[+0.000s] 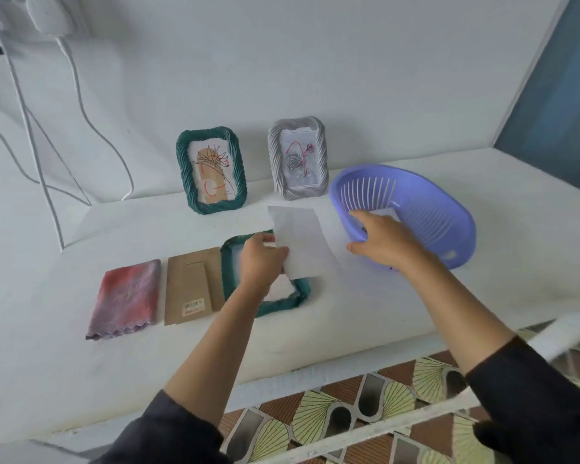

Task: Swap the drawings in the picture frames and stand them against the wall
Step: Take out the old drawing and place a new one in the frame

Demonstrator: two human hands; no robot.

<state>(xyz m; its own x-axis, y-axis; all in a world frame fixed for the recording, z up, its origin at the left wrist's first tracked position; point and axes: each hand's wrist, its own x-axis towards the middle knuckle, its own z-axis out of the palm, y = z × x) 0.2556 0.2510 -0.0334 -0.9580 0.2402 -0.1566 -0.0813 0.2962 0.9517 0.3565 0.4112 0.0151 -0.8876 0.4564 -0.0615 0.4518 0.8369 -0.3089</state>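
**Tabletop layout: two frames up at the back, one flat in front**

Table (365,313) runs up to the wall (315,61). Two picture frames stand at the back, leaning on the wall: left standing frame (184,162), right standing frame (275,162) just beside it, small gap between them. Each has a drawing in it. Basket (432,229) lies right of the right standing frame, tilted, near rim down on the table.

Front row, left to right: folded cloth (128,296), cardboard backing (188,286), flat frame (282,303). Backing's right edge touches or tucks under the flat frame, cannot tell which.

Left hand (262,259) pinches a paper sheet (298,242) above the flat frame. Right hand (385,242) is over the basket's near rim, fingers inside.

Cables (81,95) hang down the wall, far left.
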